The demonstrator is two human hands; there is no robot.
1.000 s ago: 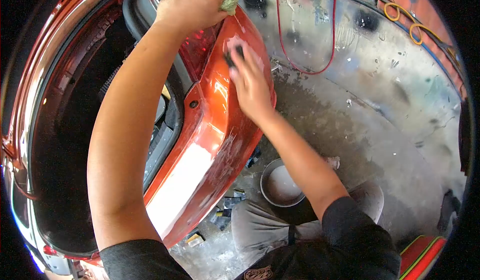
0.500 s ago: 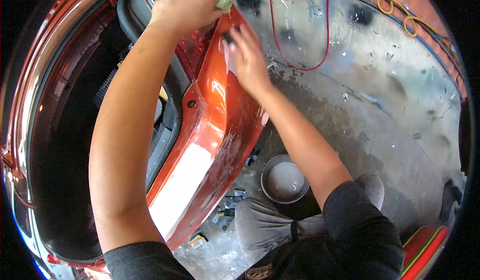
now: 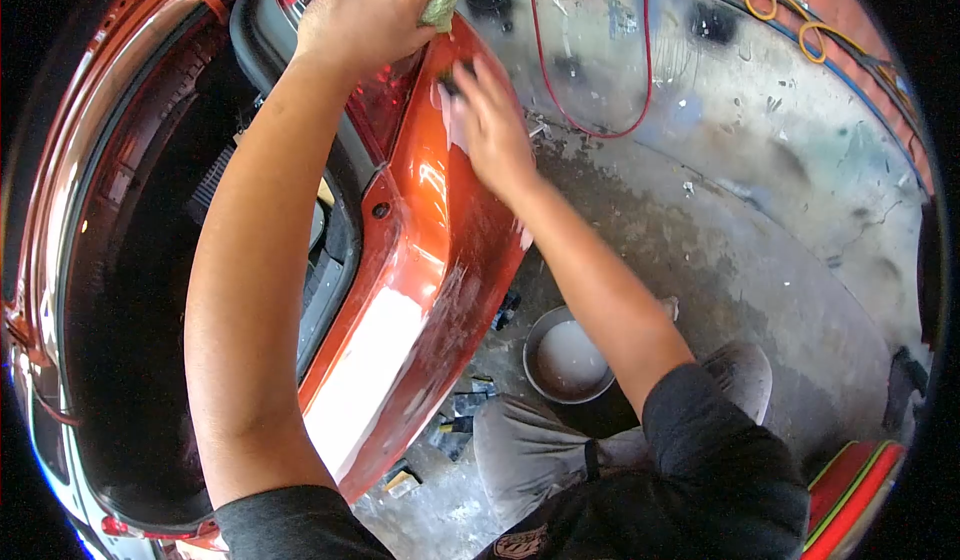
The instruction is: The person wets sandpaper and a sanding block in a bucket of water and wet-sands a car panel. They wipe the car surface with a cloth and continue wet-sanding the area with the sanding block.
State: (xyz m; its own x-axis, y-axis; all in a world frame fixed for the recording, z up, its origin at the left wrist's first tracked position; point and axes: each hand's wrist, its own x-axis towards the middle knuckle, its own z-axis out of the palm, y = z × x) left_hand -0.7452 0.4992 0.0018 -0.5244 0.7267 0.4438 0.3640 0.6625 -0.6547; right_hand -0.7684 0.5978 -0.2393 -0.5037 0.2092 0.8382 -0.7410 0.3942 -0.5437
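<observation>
My left hand is closed around a crumpled pale green cloth above the tail light. Lower and to its right, my right hand lies against the orange car body panel, its fingers blurred by motion. Under those fingers shows a small dark piece, which looks like sandpaper; most of it is hidden. Beside the hand is a pale pinkish patch on the paint. Farther down, the panel has dull, whitish scuffed areas.
A round bucket of milky liquid stands on the wet concrete floor by my knee. Small dark pieces lie scattered beneath the panel. At left is the car's open boot. A red cord hangs before the paint-marked wall.
My left hand and the cloth have shifted slightly left and down in view. My right hand remains at nearly the same spot on the panel, with its fingers still blurred.
</observation>
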